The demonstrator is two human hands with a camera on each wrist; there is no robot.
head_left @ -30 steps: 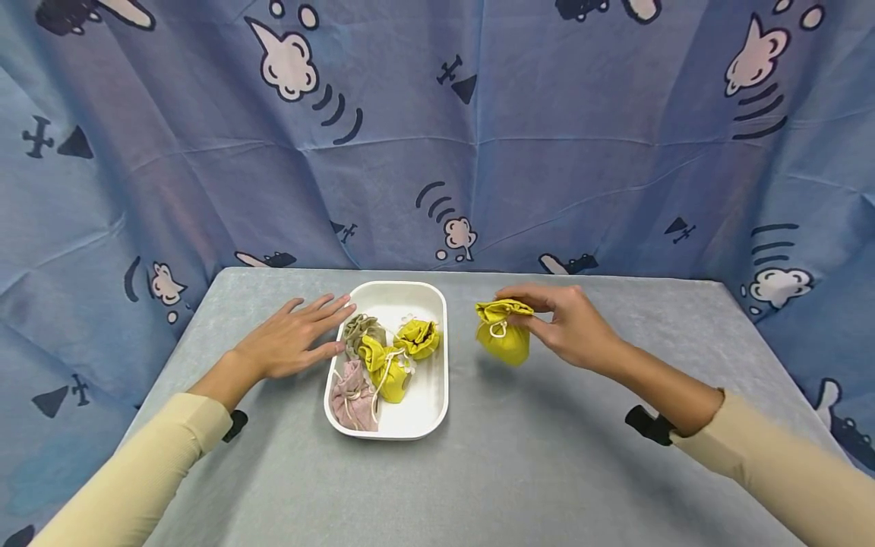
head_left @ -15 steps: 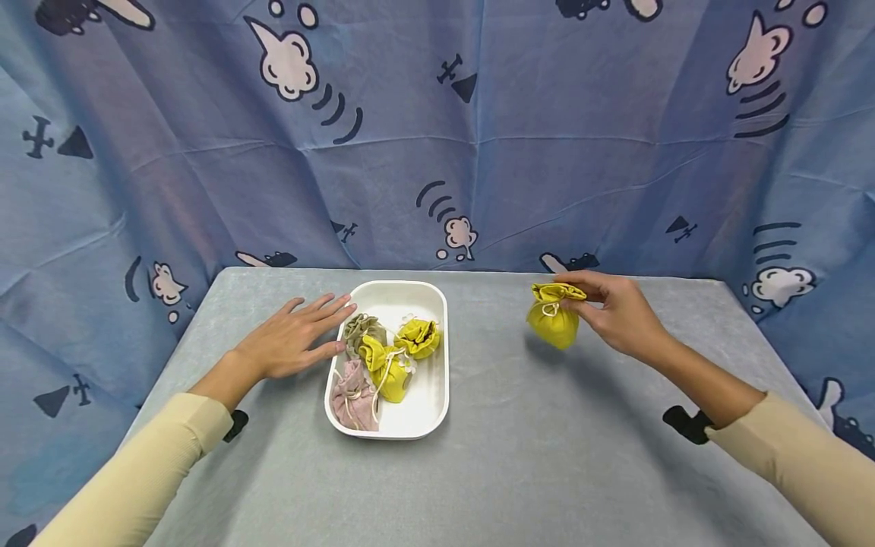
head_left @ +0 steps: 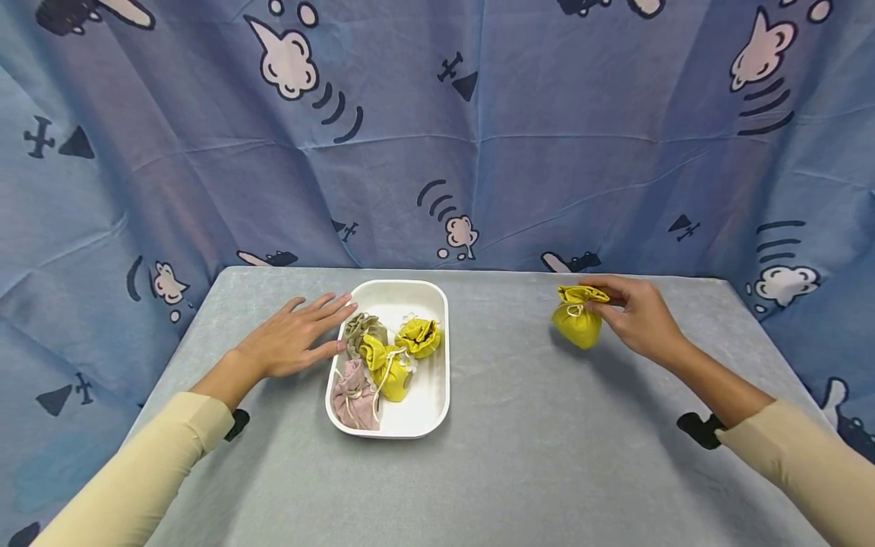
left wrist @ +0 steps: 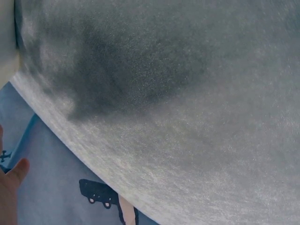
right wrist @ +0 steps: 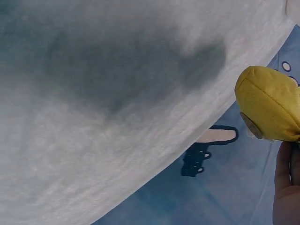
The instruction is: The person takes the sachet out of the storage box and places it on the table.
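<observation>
Yellow cloth pouch (head_left: 577, 327): I see it pinched near the neck by the right hand (head_left: 637, 313), above the table (head_left: 519, 463), towards its far edge. Left hand (head_left: 290, 339) outspread at the tray (head_left: 422, 399)'s left edge.

3 pouches (head_left: 577, 328) are yellow, the tray (head_left: 420, 403) white.

Yellow pouch (head_left: 578, 328), cinched, aloft (slightly tilted); white tray (head_left: 415, 418), four pouches (head_left: 393, 378) inside
</observation>
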